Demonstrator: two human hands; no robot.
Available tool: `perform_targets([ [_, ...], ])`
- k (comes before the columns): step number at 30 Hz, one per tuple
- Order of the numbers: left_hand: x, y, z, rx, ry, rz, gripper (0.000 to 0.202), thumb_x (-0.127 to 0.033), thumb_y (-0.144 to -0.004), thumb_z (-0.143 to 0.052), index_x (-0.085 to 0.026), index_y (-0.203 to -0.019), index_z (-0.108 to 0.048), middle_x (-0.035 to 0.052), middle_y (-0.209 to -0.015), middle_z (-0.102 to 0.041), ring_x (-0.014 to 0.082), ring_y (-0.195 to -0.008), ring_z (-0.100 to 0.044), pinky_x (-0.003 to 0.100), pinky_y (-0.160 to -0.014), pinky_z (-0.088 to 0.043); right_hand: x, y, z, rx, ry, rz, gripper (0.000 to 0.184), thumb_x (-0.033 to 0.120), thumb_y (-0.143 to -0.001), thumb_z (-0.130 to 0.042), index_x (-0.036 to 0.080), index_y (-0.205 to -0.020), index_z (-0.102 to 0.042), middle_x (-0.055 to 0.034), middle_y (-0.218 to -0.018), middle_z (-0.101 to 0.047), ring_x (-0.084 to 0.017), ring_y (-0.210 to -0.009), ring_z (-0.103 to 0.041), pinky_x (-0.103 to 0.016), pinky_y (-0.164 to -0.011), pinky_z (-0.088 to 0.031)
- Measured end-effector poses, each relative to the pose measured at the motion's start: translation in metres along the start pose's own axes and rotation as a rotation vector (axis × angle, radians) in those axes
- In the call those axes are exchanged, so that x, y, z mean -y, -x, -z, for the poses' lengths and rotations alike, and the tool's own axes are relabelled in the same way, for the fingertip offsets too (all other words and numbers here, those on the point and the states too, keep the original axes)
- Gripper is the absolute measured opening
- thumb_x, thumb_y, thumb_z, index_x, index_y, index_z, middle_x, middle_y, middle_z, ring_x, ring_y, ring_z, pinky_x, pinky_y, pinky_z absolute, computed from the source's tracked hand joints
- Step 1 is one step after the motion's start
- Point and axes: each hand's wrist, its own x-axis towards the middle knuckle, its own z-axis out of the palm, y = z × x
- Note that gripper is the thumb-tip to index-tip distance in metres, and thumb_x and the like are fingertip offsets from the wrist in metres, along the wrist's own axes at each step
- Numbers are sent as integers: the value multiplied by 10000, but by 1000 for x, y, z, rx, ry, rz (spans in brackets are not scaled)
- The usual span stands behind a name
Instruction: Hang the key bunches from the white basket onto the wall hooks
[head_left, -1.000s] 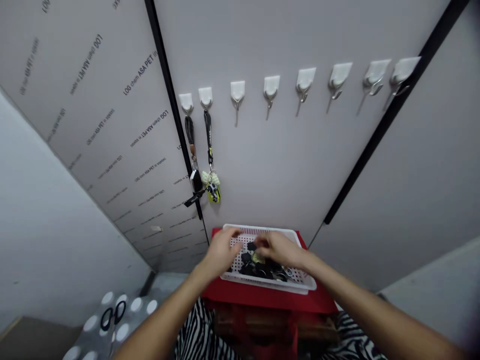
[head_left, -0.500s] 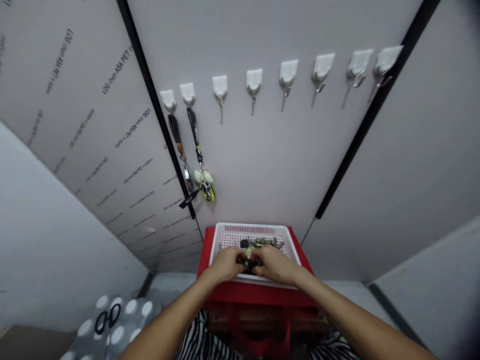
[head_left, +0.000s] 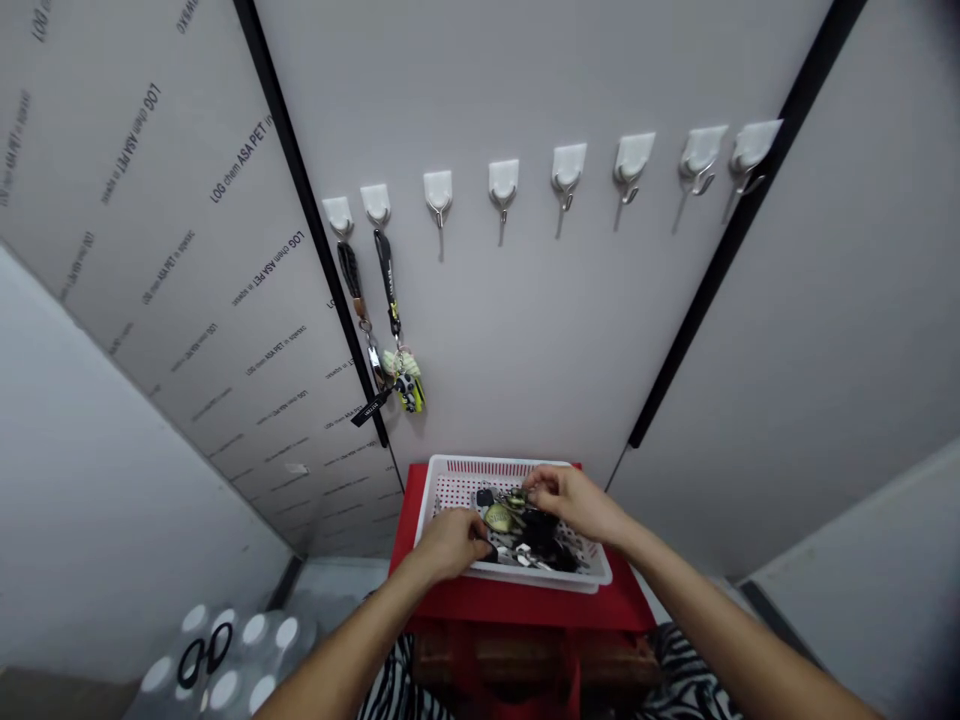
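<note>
A white plastic basket [head_left: 450,490] holds a jumble of keys and keychains. Among them lie a round gold-green medallion [head_left: 498,517], a dark key fob [head_left: 486,496], silver metal pieces [head_left: 525,553] and a black heap [head_left: 551,545]. At the basket's left front, my left hand [head_left: 452,542] has its thumb and fingers curled together beside a small black piece; what they pinch is unclear. My right hand [head_left: 574,503] reaches over the right side, fingers bent down and closed at the back of the pile. Its fingertips partly cover whatever they hold.
A row of white adhesive hooks [head_left: 503,185] runs along the wall. The two leftmost carry a black braided strap [head_left: 349,270] and a black lanyard [head_left: 386,270] with charms. Under the basket is a red surface [head_left: 517,603]. Shrink-wrapped bottles [head_left: 225,690] stand lower left.
My hands were close together over the middle of the basket and are now apart. The right has moved back and right, the left slightly forward of the pile's left side. The camera view has shifted slightly.
</note>
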Motion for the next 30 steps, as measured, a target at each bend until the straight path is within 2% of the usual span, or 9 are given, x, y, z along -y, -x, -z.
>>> perform_targets([
  [4, 1, 1, 0, -25, -17, 10, 210, -325, -540, -524, -184, -691, -559, -8, -620, -549, 116, -568, -454, 182, -462, -250, -8, 4, -10, 23, 319, 43, 137, 200, -567, -471, 165, -686, -529, 12, -596, -521, -88, -533, -428, -186, -490, -301],
  [8, -1, 3, 1, -55, 2, 23, 251, -402, -565, -492, -168, -644, -537, -13, -559, -513, 107, -522, -421, 186, -444, -226, -11, 8, -16, -32, 492, 100, 168, 211, -563, -496, 186, -724, -538, -15, -720, -545, -137, -691, -461, -226, -612, -327],
  [11, 1, 2, 0, -68, 74, 30, 200, -353, -596, -466, -159, -608, -515, -26, -513, -471, 94, -492, -394, 183, -437, -226, -16, 12, -19, -88, 512, 88, 173, 205, -593, -473, 192, -756, -530, -24, -777, -539, -147, -758, -462, -237, -664, -332],
  [14, 6, -2, -3, -110, 225, -7, 71, -175, -583, -450, -157, -635, -495, -35, -543, -463, 81, -524, -403, 171, -471, -268, -21, 14, -23, -164, 511, 85, 196, 203, -622, -446, 201, -807, -511, -31, -843, -516, -147, -802, -457, -241, -693, -334],
  [17, 10, -6, -6, -168, 414, -36, 150, -76, -558, -407, -154, -671, -469, -35, -577, -457, 74, -554, -418, 164, -511, -305, -22, 16, -25, -197, 514, 91, 186, 212, -645, -425, 199, -815, -499, -35, -856, -503, -146, -809, -457, -241, -702, -337],
  [23, 3, -3, 1, -224, 638, -49, 88, -111, -589, -408, -150, -653, -454, -25, -595, -449, 78, -568, -417, 174, -534, -335, -19, 16, -25, -186, 539, 111, 164, 228, -670, -405, 199, -800, -501, -32, -825, -510, -146, -810, -452, -241, -707, -336],
  [30, 3, 2, 2, -303, 669, -61, 92, -139, -614, -413, -152, -686, -469, -5, -660, -496, 86, -584, -443, 185, -553, -347, -18, 17, -26, -190, 547, 118, 160, 237, -683, -393, 198, -795, -501, -33, -836, -512, -149, -812, -449, -244, -705, -337],
])
